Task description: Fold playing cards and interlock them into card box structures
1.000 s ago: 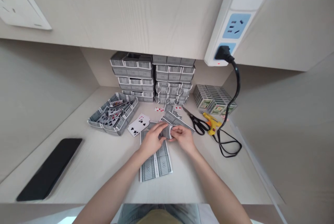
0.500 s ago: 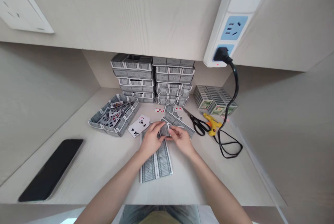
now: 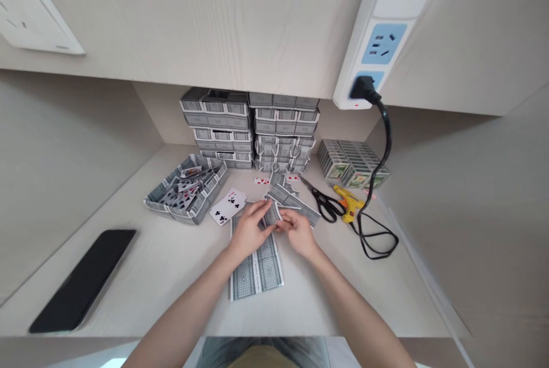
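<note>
Between my two hands is a small grey-patterned card piece point(image 3: 271, 214) with a white edge. My left hand point(image 3: 250, 227) grips it from the left, thumb below and fingers above. On its right side, my right hand point(image 3: 297, 230) pinches the same piece. Beneath my left hand lies a flat panel of grey-backed cards point(image 3: 258, 270), its upper part partly hidden. Grey card strips point(image 3: 295, 201) lie just beyond my hands. Face-up playing cards point(image 3: 228, 206) rest left of my left hand.
A card-made tray point(image 3: 195, 208) holds loose cards. Card boxes point(image 3: 257, 127) are stacked behind. Black scissors point(image 3: 328, 206), a yellow glue gun point(image 3: 349, 204) with its cord, and card packs point(image 3: 351, 165) sit right. A black phone point(image 3: 86, 279) lies left; a power strip point(image 3: 373, 36) hangs above.
The small card piece has tilted between my hands, and my right fingers have shifted slightly along its edge. The panel and the other objects lie as before.
</note>
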`<state>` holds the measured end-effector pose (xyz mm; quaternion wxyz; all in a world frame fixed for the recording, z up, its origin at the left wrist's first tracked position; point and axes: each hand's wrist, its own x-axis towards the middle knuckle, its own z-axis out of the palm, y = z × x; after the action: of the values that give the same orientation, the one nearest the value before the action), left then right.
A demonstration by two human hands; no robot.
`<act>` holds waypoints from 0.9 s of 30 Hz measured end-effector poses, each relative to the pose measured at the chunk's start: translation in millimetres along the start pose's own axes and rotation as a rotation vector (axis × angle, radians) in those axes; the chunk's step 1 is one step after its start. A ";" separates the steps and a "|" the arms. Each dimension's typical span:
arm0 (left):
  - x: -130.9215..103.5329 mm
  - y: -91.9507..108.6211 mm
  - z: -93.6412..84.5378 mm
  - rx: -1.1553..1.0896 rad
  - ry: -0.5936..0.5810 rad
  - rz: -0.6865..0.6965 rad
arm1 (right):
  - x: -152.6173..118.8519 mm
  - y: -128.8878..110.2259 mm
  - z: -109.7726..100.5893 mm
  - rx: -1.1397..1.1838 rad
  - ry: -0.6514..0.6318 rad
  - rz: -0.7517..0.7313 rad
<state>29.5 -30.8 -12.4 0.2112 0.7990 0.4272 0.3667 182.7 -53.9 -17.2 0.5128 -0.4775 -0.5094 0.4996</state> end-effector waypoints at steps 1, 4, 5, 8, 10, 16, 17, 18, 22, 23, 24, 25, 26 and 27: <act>0.0 0.7 -0.3 0.006 -0.008 0.008 | 0.2 -0.5 -0.1 0.010 0.001 0.012; 0.8 5.3 -2.3 0.010 -0.034 0.048 | 1.0 -3.6 -0.1 0.026 0.016 0.042; 1.2 7.2 -3.1 0.003 -0.038 0.057 | 1.4 -5.0 -0.2 0.028 0.020 0.053; 2.6 10.6 -4.0 -0.068 -0.026 0.005 | 3.0 -9.2 -1.0 0.072 0.019 0.091; 3.5 9.9 -3.1 -0.156 -0.013 -0.102 | 3.9 -11.5 -1.8 0.121 0.022 0.104; 3.3 7.8 0.8 -0.314 -0.037 -0.280 | 1.0 -15.7 1.4 0.184 -0.154 0.133; 3.0 9.7 0.7 -0.341 -0.007 -0.302 | -0.2 -16.3 2.4 0.200 -0.198 0.137; 2.5 12.3 0.3 -0.380 0.020 -0.327 | -1.4 -17.0 3.3 0.222 -0.236 0.138; 1.3 24.7 -2.4 -0.574 0.012 -0.449 | -5.1 -20.1 4.1 0.315 -0.332 0.131; 1.1 26.9 -2.9 -0.603 -0.007 -0.472 | -5.7 -20.8 3.9 0.329 -0.343 0.130; 1.2 28.2 -3.2 -0.613 -0.021 -0.490 | -6.0 -21.3 3.8 0.336 -0.346 0.131; 1.4 28.6 -3.6 -0.598 -0.030 -0.500 | -6.2 -21.7 3.9 0.334 -0.340 0.133; 1.9 27.9 -4.3 -0.558 -0.033 -0.501 | -6.1 -21.8 4.1 0.323 -0.322 0.136; 2.7 26.2 -5.4 -0.495 -0.032 -0.491 | -5.7 -21.7 4.3 0.306 -0.294 0.139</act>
<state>40.2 -42.7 9.2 0.4874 0.6025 0.5014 0.3847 179.0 -60.7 4.4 0.4637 -0.3502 -0.4629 0.6694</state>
